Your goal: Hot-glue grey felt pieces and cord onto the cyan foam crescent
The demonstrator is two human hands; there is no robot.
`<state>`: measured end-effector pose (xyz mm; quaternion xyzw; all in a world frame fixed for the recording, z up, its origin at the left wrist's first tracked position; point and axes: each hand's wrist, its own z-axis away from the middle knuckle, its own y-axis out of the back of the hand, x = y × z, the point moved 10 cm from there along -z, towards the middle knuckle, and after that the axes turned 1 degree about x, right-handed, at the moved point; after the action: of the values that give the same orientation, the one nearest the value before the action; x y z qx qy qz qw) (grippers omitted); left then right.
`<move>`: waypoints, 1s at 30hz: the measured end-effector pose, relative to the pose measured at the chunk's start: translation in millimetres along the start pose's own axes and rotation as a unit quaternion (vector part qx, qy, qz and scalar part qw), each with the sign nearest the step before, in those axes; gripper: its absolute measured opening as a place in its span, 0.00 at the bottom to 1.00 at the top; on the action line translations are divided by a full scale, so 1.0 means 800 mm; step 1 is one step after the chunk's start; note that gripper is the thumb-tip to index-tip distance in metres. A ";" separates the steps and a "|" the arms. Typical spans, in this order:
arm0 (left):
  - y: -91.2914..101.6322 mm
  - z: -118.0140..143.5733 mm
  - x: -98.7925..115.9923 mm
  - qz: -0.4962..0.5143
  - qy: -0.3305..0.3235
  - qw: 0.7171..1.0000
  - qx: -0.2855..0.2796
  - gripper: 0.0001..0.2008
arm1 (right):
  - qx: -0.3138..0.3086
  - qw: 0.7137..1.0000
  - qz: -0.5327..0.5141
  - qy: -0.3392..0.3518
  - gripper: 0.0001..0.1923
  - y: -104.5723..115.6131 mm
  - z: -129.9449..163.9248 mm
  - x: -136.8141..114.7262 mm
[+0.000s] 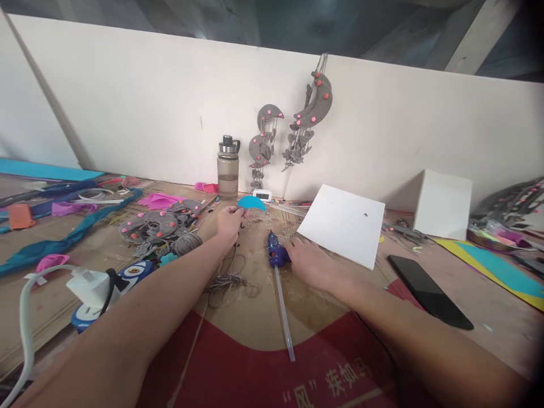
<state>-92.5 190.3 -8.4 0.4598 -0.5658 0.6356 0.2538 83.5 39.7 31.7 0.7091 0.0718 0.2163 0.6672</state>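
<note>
My left hand (230,224) pinches the edge of a bright blue half-round piece (252,203) between thumb and fingers, above the cardboard. To its right, my right hand (310,262) is closed at the handle of a dark blue hot glue gun (276,253); part of the handle is hidden by the fingers. The gun's nozzle points away from me, and a long clear glue stick (284,317) sticks out of its back end toward me. A loose bundle of grey cord (229,281) lies on the cardboard below my left hand.
Grey moon-shaped hangings (317,102) with pink dots hang on the white wall. A water bottle (228,170) and a small digital clock (262,195) stand at the back. A white board (344,224) and a phone (429,290) lie right; a power strip (136,271) with a charger (91,288) is left.
</note>
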 end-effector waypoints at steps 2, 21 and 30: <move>0.002 -0.001 -0.001 0.001 0.001 1.000 0.001 0.06 | 0.001 1.000 0.009 -0.013 0.24 -0.005 -0.002 -0.003; -0.016 0.006 -0.003 -0.074 -0.008 0.995 -0.070 0.07 | 0.346 0.834 -0.425 0.068 0.18 0.034 0.012 0.017; -0.008 0.003 -0.006 -0.057 0.011 0.997 -0.054 0.05 | 0.267 0.846 -0.462 0.016 0.17 0.021 0.005 0.012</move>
<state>-84.0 190.3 -9.8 0.4697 -0.5692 0.5939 0.3204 90.7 38.5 49.8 0.7411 0.4566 -0.1334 0.4737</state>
